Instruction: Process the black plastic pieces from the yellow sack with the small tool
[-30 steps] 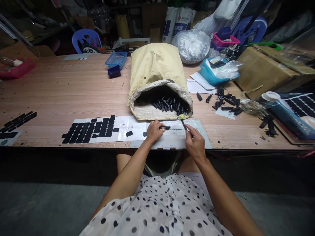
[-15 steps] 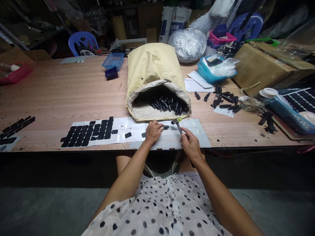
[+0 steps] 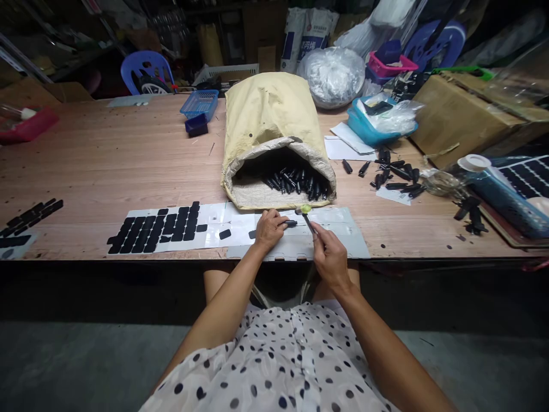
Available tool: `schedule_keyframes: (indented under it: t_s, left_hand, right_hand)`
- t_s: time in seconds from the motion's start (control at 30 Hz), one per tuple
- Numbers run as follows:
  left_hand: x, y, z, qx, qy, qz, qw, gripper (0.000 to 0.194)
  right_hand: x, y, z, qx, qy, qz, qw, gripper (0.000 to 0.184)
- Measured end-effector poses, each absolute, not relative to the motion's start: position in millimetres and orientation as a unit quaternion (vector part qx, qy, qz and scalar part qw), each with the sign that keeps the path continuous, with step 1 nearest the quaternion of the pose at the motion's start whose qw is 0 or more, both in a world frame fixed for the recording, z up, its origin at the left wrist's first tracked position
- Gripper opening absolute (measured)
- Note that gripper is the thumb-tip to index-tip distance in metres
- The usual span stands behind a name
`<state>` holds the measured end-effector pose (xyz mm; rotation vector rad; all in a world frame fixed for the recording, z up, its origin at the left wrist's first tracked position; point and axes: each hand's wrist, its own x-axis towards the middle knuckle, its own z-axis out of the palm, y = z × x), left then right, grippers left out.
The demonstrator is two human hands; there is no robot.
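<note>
My left hand (image 3: 269, 230) rests on the grey-white board (image 3: 343, 234) at the table's front edge. Its fingers pinch a small black elongated piece (image 3: 290, 223), whose free end points right. In my right hand (image 3: 331, 252) is a small hammer (image 3: 305, 213) with a yellow-green face on its head. The hammer head is just above and right of the black piece; whether they touch I cannot tell. Behind both hands lies a cream woven sack (image 3: 272, 109), its mouth toward me, with many similar black pieces (image 3: 295, 182) inside.
Black rounded patches (image 3: 146, 232) lie in rows on a white sheet to the left. Loose black pieces (image 3: 398, 171) are scattered at right, near a blue basket (image 3: 373, 129) and a cardboard box (image 3: 463, 120). A small navy tray (image 3: 196, 126) stands behind left.
The hammer head has shifted slightly left and turned, its yellow-green face now nearer the black piece. My left hand keeps its pinch. The whole view has shifted a little.
</note>
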<state>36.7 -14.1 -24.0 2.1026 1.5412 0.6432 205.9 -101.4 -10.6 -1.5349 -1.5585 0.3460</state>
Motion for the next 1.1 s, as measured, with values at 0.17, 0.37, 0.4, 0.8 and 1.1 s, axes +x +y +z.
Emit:
schedule_keyframes:
  t_s: [0.17, 0.37, 0.4, 0.8, 1.1]
  left_hand:
    - [38, -14, -24, 0.76, 0.557, 0.235, 0.238, 0.021]
    - [37, -12, -25, 0.752, 0.56, 0.235, 0.257, 0.02]
    - [36, -12, -25, 0.752, 0.56, 0.232, 0.258, 0.02]
    - [33, -9, -25, 0.756, 0.576, 0.215, 0.222, 0.028]
    - [23, -112, -44, 0.895, 0.267, 0.218, 0.282, 0.032]
  right_hand:
    - [206, -102, -19, -0.625, -0.641, 0.134, 0.424, 0.037]
    - [229, -83, -17, -0.663, -0.618, 0.057, 0.417, 0.038]
    - [235, -78, -20, -0.68, -0.614, 0.035, 0.398, 0.038]
    - [262, -54, -49, -0.693, -0.665, -0.145, 0.239, 0.031]
    - [256, -55, -48, -0.696, -0.666, -0.165, 0.211, 0.029]
